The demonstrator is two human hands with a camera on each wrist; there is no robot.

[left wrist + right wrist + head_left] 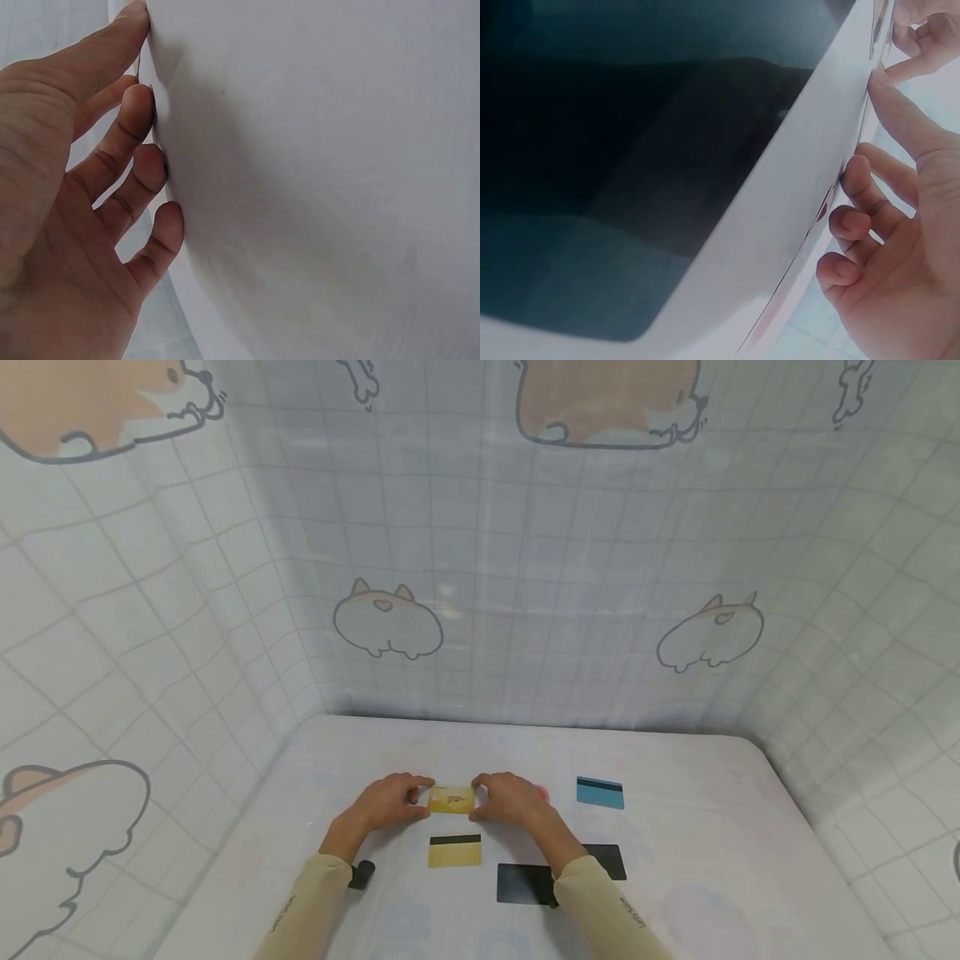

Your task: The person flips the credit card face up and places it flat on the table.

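A yellow bank card [451,800] lies face up between my two hands, low over the white table. My left hand [388,802] pinches its left edge, index finger at the far corner and thumb at the near one. At the opposite edge my right hand [510,799] holds it the same way. In the left wrist view, the other fingers of the left hand [97,172] are loosely bent with their tips at the tabletop. The right wrist view shows the right hand [900,225] with thumb extended and the other fingers bent.
Nearer me lies a yellow card with a black stripe [454,852]. A blue striped card [600,793] is off to the right. Two black cards, [521,884] one partly under the right forearm, lie close by. Something round and pink [542,792] shows behind the right hand. Patterned curtains [487,568] surround the table.
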